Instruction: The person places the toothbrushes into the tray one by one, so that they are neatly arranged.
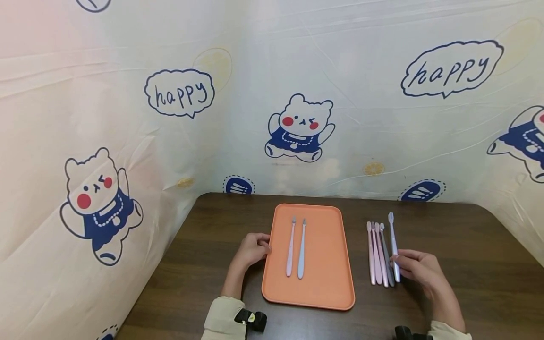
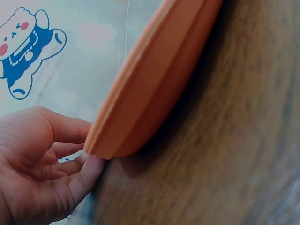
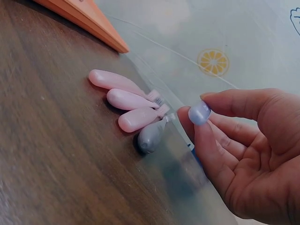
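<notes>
My right hand pinches a pale lavender-blue toothbrush by its handle, the brush head pointing away from me. In the right wrist view the rounded handle end shows between thumb and fingers. Just left of it lies a row of several toothbrushes, pink ones and a grey one. My left hand grips the left rim of an orange tray, thumb and fingertips pinching the edge in the left wrist view. On the tray lie a pink toothbrush and a blue toothbrush, side by side.
The dark wooden table carries everything. Behind and beside it hangs a pale curtain printed with bears and "happy" bubbles. Black wrist straps sit over the light sleeves.
</notes>
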### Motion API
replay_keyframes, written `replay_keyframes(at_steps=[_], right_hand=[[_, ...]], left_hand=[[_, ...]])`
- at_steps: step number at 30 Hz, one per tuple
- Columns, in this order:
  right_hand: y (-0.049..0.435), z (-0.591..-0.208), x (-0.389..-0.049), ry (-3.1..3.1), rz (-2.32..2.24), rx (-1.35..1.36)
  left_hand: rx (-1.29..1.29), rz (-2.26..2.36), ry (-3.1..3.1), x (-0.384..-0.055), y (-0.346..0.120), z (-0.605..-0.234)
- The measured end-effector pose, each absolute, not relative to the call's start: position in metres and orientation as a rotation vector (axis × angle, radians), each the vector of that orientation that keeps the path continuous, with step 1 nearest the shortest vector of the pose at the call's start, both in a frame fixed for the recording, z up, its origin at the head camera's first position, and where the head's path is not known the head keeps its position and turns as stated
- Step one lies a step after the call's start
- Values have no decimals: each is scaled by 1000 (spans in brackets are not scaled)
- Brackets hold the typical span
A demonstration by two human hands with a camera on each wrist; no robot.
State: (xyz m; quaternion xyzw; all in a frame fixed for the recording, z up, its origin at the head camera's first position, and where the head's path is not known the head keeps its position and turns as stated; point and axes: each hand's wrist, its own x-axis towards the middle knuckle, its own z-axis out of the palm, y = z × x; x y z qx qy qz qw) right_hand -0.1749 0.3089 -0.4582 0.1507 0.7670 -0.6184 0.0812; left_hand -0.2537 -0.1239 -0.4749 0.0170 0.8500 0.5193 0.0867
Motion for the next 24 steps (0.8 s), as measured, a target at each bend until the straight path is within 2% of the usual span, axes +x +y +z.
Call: replay_keyframes(at_steps=[24], right_hand=[[299, -454, -178, 2321, -1857, 437]], left_hand=[[56, 1551, 2537, -255, -124, -477]])
